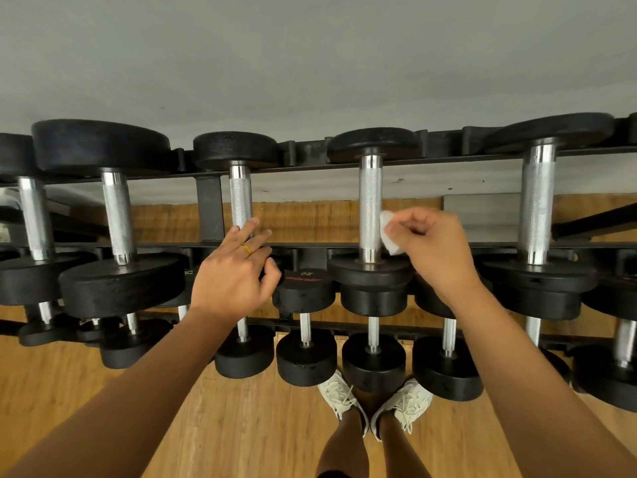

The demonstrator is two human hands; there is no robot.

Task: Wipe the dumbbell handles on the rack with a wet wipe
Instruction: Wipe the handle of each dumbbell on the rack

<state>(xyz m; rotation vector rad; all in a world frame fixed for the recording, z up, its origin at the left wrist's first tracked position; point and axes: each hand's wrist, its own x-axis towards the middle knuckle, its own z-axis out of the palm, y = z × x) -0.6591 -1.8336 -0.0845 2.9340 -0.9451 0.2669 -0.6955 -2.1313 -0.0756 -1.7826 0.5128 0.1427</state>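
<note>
A black two-tier rack (210, 208) carries black dumbbells with knurled chrome handles. My right hand (437, 250) pinches a white wet wipe (388, 232) against the right side of the centre-right dumbbell handle (370, 201), near its lower end. My left hand (234, 270), wearing a gold ring, lies with straight fingers over the lower end of the neighbouring handle (240, 198) to the left, above that dumbbell's front weight. It holds nothing.
More dumbbells sit on the top tier at left (117, 212) and right (537, 198). Several smaller ones (305, 353) fill the lower tier. A grey wall is behind the rack; wooden floor and my white shoes (339, 395) are below.
</note>
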